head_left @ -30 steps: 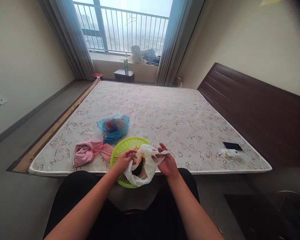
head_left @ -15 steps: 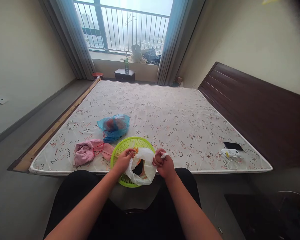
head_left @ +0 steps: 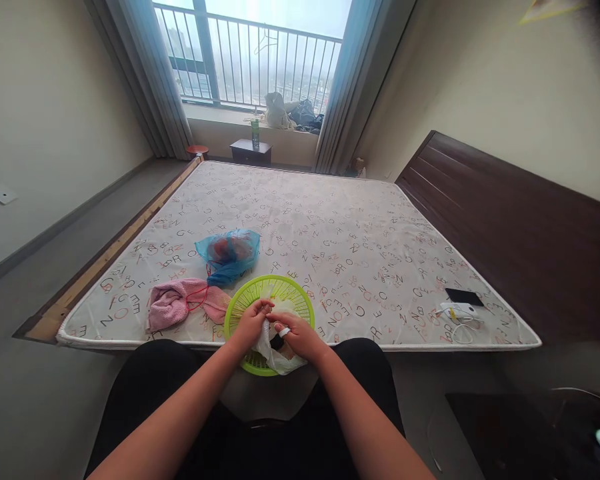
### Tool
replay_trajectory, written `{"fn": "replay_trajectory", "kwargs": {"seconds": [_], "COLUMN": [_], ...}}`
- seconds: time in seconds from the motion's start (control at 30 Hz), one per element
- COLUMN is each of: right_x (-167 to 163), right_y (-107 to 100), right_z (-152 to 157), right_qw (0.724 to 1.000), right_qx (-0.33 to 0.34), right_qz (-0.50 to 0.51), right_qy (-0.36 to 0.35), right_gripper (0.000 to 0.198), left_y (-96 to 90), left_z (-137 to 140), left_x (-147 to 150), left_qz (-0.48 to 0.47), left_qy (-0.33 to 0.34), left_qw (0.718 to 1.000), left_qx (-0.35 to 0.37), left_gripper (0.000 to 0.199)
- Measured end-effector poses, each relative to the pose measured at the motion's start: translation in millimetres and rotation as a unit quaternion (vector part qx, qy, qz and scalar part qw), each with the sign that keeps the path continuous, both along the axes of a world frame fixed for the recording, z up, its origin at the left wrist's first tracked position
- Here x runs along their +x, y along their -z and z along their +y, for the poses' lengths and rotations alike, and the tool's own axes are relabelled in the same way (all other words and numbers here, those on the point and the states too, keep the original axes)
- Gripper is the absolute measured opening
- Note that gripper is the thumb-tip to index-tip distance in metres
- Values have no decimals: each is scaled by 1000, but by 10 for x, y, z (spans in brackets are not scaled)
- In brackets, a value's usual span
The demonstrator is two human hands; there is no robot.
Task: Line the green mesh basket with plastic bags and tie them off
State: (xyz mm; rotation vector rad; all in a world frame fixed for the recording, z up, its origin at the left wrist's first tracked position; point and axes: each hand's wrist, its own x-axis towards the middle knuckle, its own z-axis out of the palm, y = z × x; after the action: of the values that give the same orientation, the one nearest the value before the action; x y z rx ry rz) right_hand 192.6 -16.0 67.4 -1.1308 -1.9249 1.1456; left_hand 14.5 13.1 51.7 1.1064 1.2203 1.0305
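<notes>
A white plastic bag (head_left: 283, 364) lies in a lime-green basket (head_left: 303, 298) at the mattress edge, close to my knees. My left hand (head_left: 253, 325) is closed on the bag's left rim. My right hand (head_left: 299, 335) is closed on the bag too, with a bit of white showing at its fingers; the two hands nearly meet over the bag. Something dark shows inside the bag's mouth, too covered to name. Beside the basket on the left rests a pink towel (head_left: 170, 305) with a red cord on it. Behind them sits a knotted blue plastic bag (head_left: 229, 250) with reddish contents.
The lettered mattress (head_left: 320, 220) spreads out ahead, with a dark headboard (head_left: 505, 193) on the right. A black phone (head_left: 464, 297) and a white device (head_left: 457, 311) with a cable lie near the right edge. A small nightstand (head_left: 251, 152) stands by the window.
My right hand has moved left, bringing its side of the white bag toward my left hand. The bag's opening has narrowed. The basket is nearly where it was.
</notes>
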Motion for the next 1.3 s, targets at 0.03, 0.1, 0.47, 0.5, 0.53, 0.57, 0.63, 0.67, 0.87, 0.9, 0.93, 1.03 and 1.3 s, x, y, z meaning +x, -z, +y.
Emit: {"fn": "replay_trajectory", "kwargs": {"seconds": [0.03, 0.1, 0.47, 0.5, 0.53, 0.57, 0.63, 0.67, 0.87, 0.9, 0.93, 1.03, 1.3], "right_x": [-4, -8, 14, 12, 9, 6, -3, -8, -22, -21, -21, -19, 27], "right_y": [12, 31, 65, 69, 71, 72, 71, 71, 75, 75, 75, 73, 139], "right_z": [-9, -26, -32, -34, -38, -45, -62, -70, -71, -66, -62, -56, -12], "right_qw": [1000, 999, 990, 989, 988, 987, 984, 984, 990, 991, 992, 992, 996], "right_qx": [6, 26, 45, 47, 51, 57, 69, 73, 53, 45, 40, 37, 3], "right_qz": [-7, -20, -122, -128, -135, -141, -152, -156, -120, -111, -104, -101, -77], "right_qy": [9, 22, -56, -59, -60, -59, -56, -54, -54, -53, -53, -60, 33], "right_gripper": [38, 37, 40, 40, 40, 40, 39, 39, 37, 37, 37, 38, 40], "left_y": [8, 22, 146, 153, 156, 156, 146, 137, 78, 73, 70, 64, -35], "left_z": [3, 10, 26, 25, 24, 25, 28, 29, 16, 10, 5, -5, -11], "left_x": [1, 5, 5, 6, 9, 11, 18, 22, 40, 40, 39, 34, 120], "left_qz": [-1, -4, -82, -81, -81, -82, -85, -88, -133, -142, -150, -162, -121], "left_qy": [-3, -4, -37, -38, -38, -35, -30, -28, -19, -19, -18, -16, 35], "left_qw": [1000, 1000, 993, 993, 992, 992, 992, 992, 986, 985, 984, 983, 991], "left_qx": [1, 3, -76, -80, -84, -85, -87, -87, -93, -95, -96, -90, -38], "left_gripper": [30, 31, 42, 43, 43, 44, 44, 44, 48, 48, 49, 49, 44]}}
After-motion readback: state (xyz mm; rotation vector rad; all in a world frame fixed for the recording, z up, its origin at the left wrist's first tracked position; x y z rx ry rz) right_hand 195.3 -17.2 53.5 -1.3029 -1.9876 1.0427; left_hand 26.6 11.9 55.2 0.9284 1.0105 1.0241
